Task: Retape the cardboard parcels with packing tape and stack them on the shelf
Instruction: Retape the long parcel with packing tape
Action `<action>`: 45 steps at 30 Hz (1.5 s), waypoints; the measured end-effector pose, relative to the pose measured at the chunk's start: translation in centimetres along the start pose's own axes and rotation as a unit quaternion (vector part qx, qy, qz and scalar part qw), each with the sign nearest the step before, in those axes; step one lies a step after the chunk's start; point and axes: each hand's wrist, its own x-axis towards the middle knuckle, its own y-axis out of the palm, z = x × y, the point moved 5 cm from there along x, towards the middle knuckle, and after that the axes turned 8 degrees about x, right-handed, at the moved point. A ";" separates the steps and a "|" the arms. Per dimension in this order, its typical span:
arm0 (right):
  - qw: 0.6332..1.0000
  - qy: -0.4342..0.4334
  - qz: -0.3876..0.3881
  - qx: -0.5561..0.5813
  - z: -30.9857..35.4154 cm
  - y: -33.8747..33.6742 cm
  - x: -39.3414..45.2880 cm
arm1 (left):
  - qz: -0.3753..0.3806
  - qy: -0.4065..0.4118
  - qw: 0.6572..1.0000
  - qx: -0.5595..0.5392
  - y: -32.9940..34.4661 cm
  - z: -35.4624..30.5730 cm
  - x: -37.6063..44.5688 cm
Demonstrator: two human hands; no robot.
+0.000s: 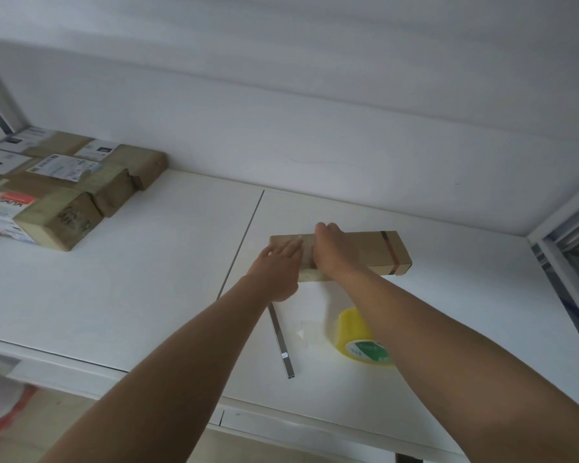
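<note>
A single head-worn wide-angle camera looks forward and down from above onto a white shelf (pixel 147 295), close enough that both forearms stretch up from the bottom edge to the hands, the left hand (pixel 276 272) and right hand (pixel 331 248), near the middle. It faces the white back wall, which fills the upper half. The wide lens bends the straight edges at the sides. No second view shares the scene.

Parcel labels (pixel 61 165), tape roll core (pixel 368 351): print illegible.
</note>
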 end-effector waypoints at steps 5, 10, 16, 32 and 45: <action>0.983 -0.148 0.086 -0.067 0.1 1.2 -0.5 | 0.031 0.014 0.999 -0.029 -0.4 0.7 0.6; 0.981 -0.125 0.146 -0.039 -0.1 1.4 -0.9 | 0.022 0.015 1.000 0.016 0.5 0.4 0.7; 0.983 -0.074 0.161 -0.040 0.1 -1.0 -3.4 | -0.002 0.004 0.999 0.037 0.6 -0.3 0.1; 0.966 0.020 0.252 0.057 -5.0 -3.1 -10.1 | -0.036 -0.015 0.998 0.053 1.2 -2.7 0.6; 0.976 0.025 0.197 0.090 -5.9 -3.3 -10.9 | -0.127 -0.145 0.981 -0.033 -0.6 -4.0 -0.3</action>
